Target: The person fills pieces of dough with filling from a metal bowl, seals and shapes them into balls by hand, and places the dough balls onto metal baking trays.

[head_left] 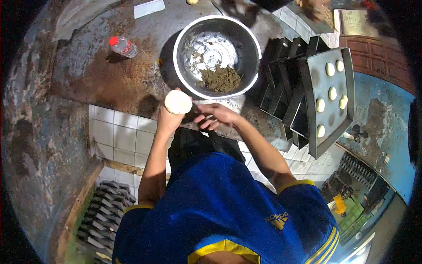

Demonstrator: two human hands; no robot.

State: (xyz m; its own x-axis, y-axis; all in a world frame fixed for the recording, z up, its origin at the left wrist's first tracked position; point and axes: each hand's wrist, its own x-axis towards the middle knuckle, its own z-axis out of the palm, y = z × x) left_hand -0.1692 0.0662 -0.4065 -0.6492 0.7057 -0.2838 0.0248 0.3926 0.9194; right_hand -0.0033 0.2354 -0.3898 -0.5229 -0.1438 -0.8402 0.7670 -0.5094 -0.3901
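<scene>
My left hand (169,115) is closed around a pale, flattened round of dough (178,102), held up near the front edge of the worktop. Just to its right, my right hand (218,115) has its fingers apart and slightly bent, with nothing visible in it. Beyond both hands stands a large metal basin (184,39). A lump of dark brown filling (221,79) lies in the near part of the basin.
To the right, a tray (330,119) with several pale dough pieces (332,93) rests on a stack of dark metal trays (281,83). A red-capped bottle (124,47) stands at left on the stained worktop (88,66). A white card (149,8) lies at the back.
</scene>
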